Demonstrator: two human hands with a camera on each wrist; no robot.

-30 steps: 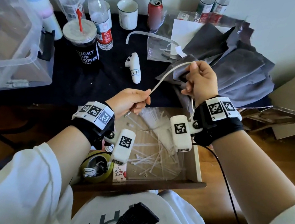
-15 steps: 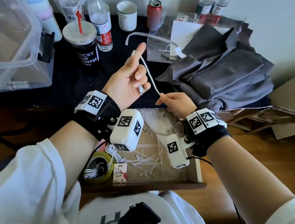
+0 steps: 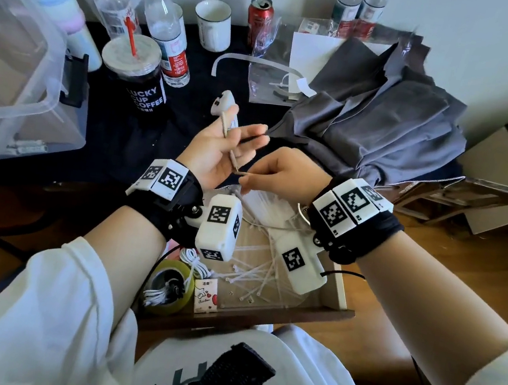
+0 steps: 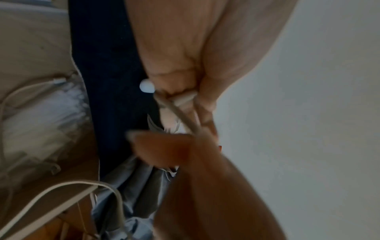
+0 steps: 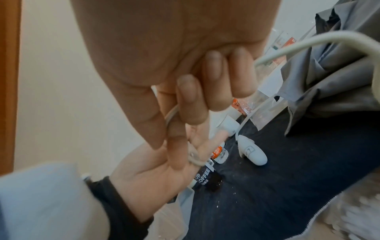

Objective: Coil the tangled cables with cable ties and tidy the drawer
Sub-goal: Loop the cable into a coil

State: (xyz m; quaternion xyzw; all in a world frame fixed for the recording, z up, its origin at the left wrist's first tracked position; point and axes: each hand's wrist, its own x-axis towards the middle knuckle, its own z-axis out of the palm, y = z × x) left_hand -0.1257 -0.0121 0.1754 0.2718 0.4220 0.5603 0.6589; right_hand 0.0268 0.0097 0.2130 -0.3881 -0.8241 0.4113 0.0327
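Observation:
A thin white cable [image 3: 230, 153] runs across the upturned palm of my left hand [image 3: 230, 143]. The left thumb pinches its upper end against the fingers. My right hand [image 3: 248, 178] pinches the same cable at the heel of the left palm, between thumb and forefinger [image 5: 174, 116]. The left wrist view is blurred but shows the cable [image 4: 180, 113] held in the fingers. The rest of it arcs loosely past my right wrist [image 5: 308, 42]. Below both hands the wooden drawer [image 3: 340, 289] is open, with several white cable ties [image 3: 254, 274] and a bundled white cable [image 3: 194, 260].
A yellow tape roll [image 3: 167, 291] and a small card sit at the drawer's front left. On the dark tabletop behind are a coffee cup [image 3: 138, 78], bottles, a can, a mug, a white handheld device [image 3: 222, 103], a clear storage box [image 3: 19, 68] and folded grey cloth [image 3: 380, 122].
A second ago my hands held the cable stretched apart, right hand high. The left hand then rose and turned palm up, and the right hand came down to it; now they nearly touch.

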